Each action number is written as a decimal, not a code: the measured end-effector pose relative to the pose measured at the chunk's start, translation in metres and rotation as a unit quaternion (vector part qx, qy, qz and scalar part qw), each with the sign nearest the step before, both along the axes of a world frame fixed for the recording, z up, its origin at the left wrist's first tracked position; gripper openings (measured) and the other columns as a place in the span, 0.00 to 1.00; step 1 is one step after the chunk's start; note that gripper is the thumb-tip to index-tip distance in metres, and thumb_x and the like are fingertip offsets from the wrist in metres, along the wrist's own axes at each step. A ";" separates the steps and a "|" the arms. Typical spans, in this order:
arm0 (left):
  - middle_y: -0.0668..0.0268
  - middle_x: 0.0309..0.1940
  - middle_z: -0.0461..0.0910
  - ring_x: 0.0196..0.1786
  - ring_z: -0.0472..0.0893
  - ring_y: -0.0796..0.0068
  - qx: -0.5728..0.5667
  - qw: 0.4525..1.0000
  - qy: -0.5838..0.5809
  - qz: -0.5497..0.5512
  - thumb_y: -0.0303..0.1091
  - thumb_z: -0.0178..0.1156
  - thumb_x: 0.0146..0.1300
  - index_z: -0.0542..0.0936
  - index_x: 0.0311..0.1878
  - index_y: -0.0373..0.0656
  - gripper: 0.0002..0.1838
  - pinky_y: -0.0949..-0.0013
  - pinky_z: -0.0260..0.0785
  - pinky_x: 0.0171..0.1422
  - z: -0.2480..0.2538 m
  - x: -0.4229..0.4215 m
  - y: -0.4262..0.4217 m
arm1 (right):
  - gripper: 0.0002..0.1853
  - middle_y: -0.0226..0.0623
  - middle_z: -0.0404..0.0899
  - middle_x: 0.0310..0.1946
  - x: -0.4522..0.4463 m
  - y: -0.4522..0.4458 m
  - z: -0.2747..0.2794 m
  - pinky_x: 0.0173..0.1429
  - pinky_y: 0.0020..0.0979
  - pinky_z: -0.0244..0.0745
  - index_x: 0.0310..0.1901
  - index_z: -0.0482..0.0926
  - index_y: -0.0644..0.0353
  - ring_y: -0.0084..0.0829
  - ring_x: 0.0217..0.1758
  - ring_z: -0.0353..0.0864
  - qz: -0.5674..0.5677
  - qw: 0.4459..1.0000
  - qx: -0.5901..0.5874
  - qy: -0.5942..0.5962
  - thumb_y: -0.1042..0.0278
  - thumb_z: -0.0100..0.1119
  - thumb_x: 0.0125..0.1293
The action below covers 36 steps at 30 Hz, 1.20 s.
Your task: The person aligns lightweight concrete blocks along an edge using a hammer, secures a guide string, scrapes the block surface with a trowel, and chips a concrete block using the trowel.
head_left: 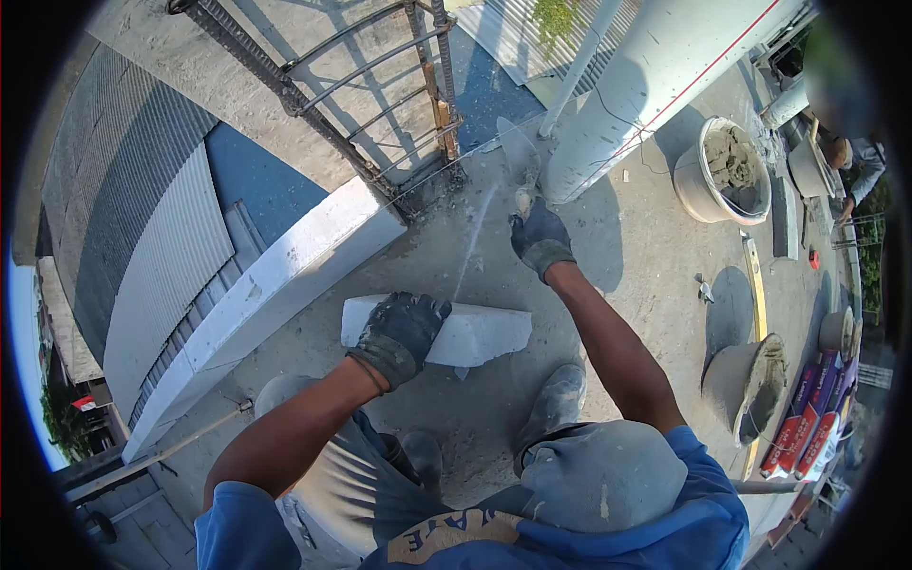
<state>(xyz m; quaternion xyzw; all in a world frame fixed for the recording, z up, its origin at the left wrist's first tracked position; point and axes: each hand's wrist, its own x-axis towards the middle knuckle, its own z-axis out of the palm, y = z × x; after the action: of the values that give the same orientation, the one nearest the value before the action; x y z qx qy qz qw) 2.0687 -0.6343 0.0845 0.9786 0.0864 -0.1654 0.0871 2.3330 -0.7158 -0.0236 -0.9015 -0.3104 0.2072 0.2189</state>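
Note:
My left hand (399,334), in a dark work glove, grips the top of a white lightweight concrete block (489,332). The block lies on the concrete floor in front of my boots, and its near lower edge looks broken and uneven. Further forward, my right hand (541,237), also gloved, is closed around the handle of a trowel (519,157). The trowel's grey blade points away from me, between the rebar column and the big pale pipe. A pale line on the floor runs from near the trowel toward the block.
A low white block wall (275,252) curves along the left, ending at upright rebar (313,109). A thick pale pipe (632,95) stands ahead. On the right are mortar buckets (689,185), a yellow level (756,294) and printed bags (807,413). Another person's arm (864,176) shows far right.

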 end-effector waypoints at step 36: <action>0.59 0.54 0.79 0.56 0.80 0.54 0.020 0.968 0.155 0.195 0.49 0.83 0.33 0.72 0.66 0.46 0.51 0.53 0.72 0.62 0.034 -0.087 -0.012 | 0.24 0.64 0.82 0.46 0.038 0.053 -0.077 0.57 0.52 0.75 0.59 0.70 0.65 0.63 0.52 0.81 -0.107 0.989 0.097 0.013 0.56 0.56 0.69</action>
<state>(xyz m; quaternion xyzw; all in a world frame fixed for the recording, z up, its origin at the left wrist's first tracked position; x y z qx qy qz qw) 1.9820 -0.6462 0.1187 0.9070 0.2908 -0.2928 0.0835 2.3711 -0.6625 -0.1002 -0.9012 -0.2284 0.1633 0.3302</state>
